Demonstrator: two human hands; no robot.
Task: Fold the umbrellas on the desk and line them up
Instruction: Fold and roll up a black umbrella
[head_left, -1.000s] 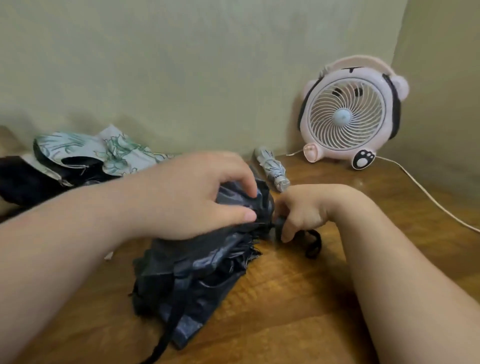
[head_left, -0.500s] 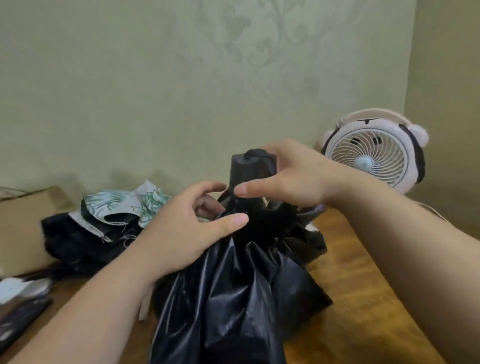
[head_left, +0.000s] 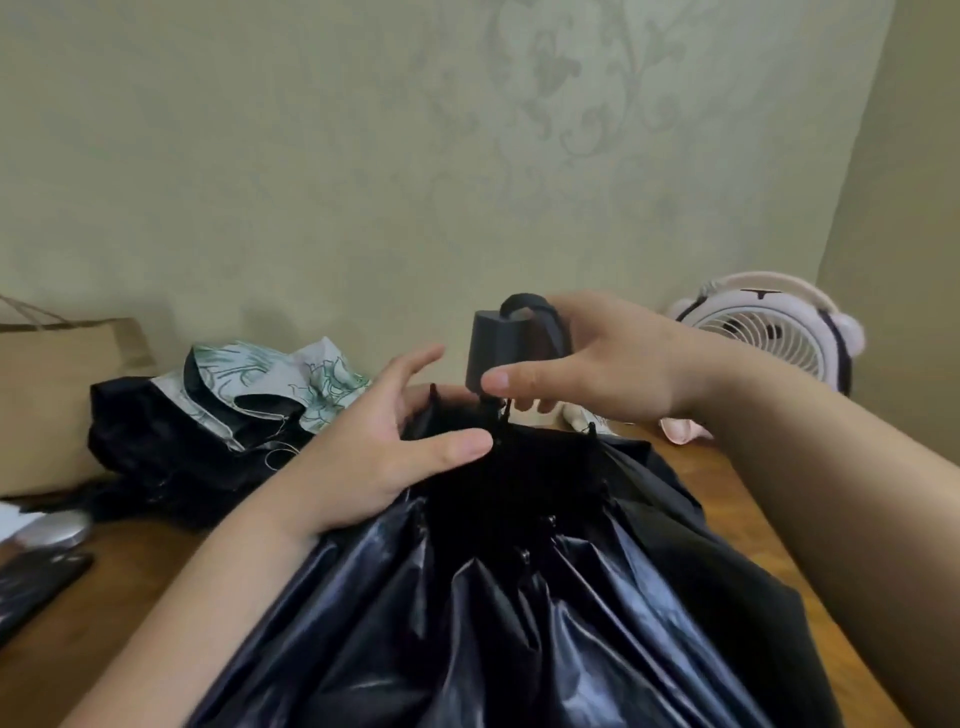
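A black umbrella (head_left: 519, 597) stands handle-up over the wooden desk (head_left: 104, 623), its shiny canopy hanging loose and unfolded towards me. My right hand (head_left: 613, 369) grips the dark handle (head_left: 498, 348), thumb in front and fingers behind by the wrist strap. My left hand (head_left: 379, 441) rests against the top of the canopy just under the handle, with thumb and fingers spread. A white umbrella with green flower print (head_left: 270, 384) lies crumpled at the back left, on top of another black umbrella (head_left: 156, 452).
A pink and white desk fan (head_left: 769, 332) stands in the right corner by the wall. A brown paper bag (head_left: 52, 395) stands at the far left. A silver object (head_left: 52, 530) and a dark flat object (head_left: 36, 587) lie near the left edge.
The black umbrella went from lying on the desk to upright with its handle on top. My right hand moved up onto the handle, and my left hand loosened to spread fingers.
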